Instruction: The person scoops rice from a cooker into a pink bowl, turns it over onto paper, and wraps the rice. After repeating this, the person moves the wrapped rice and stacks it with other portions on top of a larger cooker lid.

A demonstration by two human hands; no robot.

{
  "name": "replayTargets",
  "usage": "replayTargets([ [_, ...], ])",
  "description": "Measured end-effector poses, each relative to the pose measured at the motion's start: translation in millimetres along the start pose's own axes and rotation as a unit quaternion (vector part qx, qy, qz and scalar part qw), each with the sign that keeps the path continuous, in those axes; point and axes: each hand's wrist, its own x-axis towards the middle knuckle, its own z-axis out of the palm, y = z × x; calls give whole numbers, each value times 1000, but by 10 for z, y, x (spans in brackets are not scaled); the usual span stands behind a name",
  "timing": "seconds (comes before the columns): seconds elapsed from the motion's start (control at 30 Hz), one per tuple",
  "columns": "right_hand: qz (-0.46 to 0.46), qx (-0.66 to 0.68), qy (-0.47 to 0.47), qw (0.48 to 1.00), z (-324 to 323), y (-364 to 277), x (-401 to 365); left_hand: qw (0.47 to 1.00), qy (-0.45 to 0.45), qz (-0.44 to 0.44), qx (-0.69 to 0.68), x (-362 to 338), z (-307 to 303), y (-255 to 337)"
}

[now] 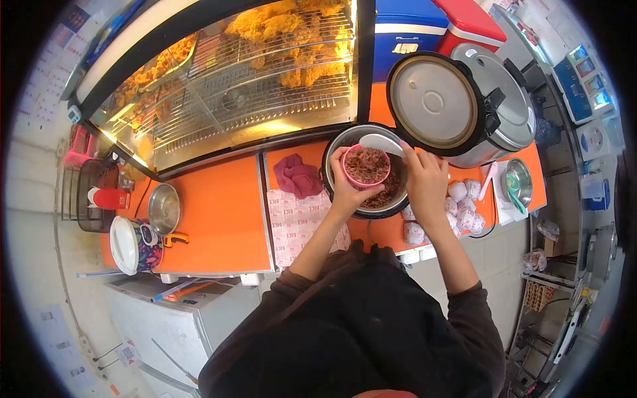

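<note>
Pot [337,144] is sitting at frame centre, reddish-brown grains lining its lower part. Left hand [346,192] is reaching up from lower centre, fingers half-curled around a filled cup [366,185], thumb crossing its near side; cup is hanging over the pot. Right hand [426,182] is coming in from the right, palm down, fingers closing on the handle end of a paddle [380,142]; blade is lying across the cup's upper edge.

Pot is showing a smooth grey wall and dark rim. Cup is round and pink-rimmed, holding loose, grainy fill. Paddle is pale, broad and rounded.

Orange counter [212,225] is running underneath. Glass display case [363,73] is filling the upper left, silver cooker [497,86] the upper right. Pink-printed paper [302,215] is lying left of the pot, wrapped bundles [458,205] lower right, crumpled maroon cloth [296,176] just left. Hands and cup are blocking part of the pot's interior.
</note>
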Motion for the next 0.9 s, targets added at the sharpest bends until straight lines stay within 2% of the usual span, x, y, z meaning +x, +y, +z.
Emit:
replayTargets([
  [0.07,95,76,-2,993,-48,5,-86,999,-9,-22,-43,-3,62,18],
  [0.1,120,166,56,977,-29,56,-91,999,-11,-14,-33,3,77,38],
  [0.13,120,165,57,977,-141,47,-73,999,-12,-13,-34,0,91,30],
  [0.2,164,228,-86,956,-465,20,-75,998,-21,-22,-53,-6,124,-9],
  [0.23,126,215,-100,963,-442,32,-166,998,-24,-21,-56,-5,139,-36],
  [0.27,127,212,-98,964,-416,-26,-262,997,-38,-32,-57,-12,154,-65],
  [0.33,103,86,-222,966,-347,-257,-374,994,-58,-50,-75,-32,212,6],
  [0.37,105,20,-224,969,-329,-359,-384,997,-62,-35,-32,-57,224,-19],
  [0.43,91,31,-222,970,-204,-298,-454,997,-69,-21,7,-98,235,-44],
  [0.53,57,57,-220,972,-170,-169,-467,994,-86,-56,24,-157,176,-59],
  [0.6,18,134,-275,952,-256,-17,-410,991,-102,-90,-3,-222,132,-87],
  [0.63,32,197,-287,937,-338,42,-353,987,-102,-119,-23,-238,121,-92],
  [0.67,30,197,-287,937,-407,88,-276,988,-101,-118,-22,-237,126,-104],
  [0.73,107,258,-314,907,-491,141,-162,990,-90,-90,-55,-226,155,-118],
  [0.77,61,226,-233,944,-426,104,-193,995,-90,-47,11,-203,137,-146],
  [0.8,58,224,-238,943,-355,-27,-264,995,-85,-49,8,-181,151,-109],
  [0.87,39,23,-234,971,-232,-332,-412,994,-84,-22,65,-108,137,28],
  [0.9,43,53,-246,967,-225,-311,-425,990,-106,-15,87,-102,91,18],
])
